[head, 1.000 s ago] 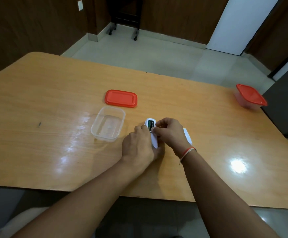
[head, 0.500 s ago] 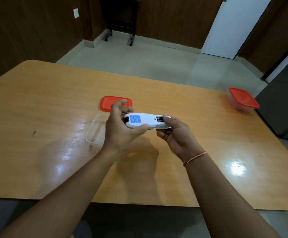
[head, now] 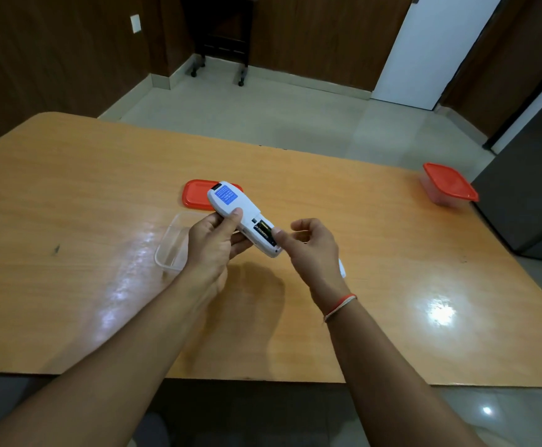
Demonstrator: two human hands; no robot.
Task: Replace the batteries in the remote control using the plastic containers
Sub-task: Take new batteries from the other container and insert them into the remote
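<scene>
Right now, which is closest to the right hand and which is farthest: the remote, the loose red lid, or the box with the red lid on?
1. The remote: the right hand has its thumb at the open battery slot.
2. The loose red lid: flat on the table, beyond the left hand.
3. The closed box: far right corner.

My left hand (head: 213, 243) holds the remote control (head: 242, 217) above the table (head: 69, 195). An open container (head: 171, 250) sits left of it, its lid (head: 195, 195) behind. A lidded container (head: 448, 185) stands far right.

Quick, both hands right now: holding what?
Left hand: closed on the white remote.
Right hand: holding nothing, thumb at the open battery compartment.
</scene>
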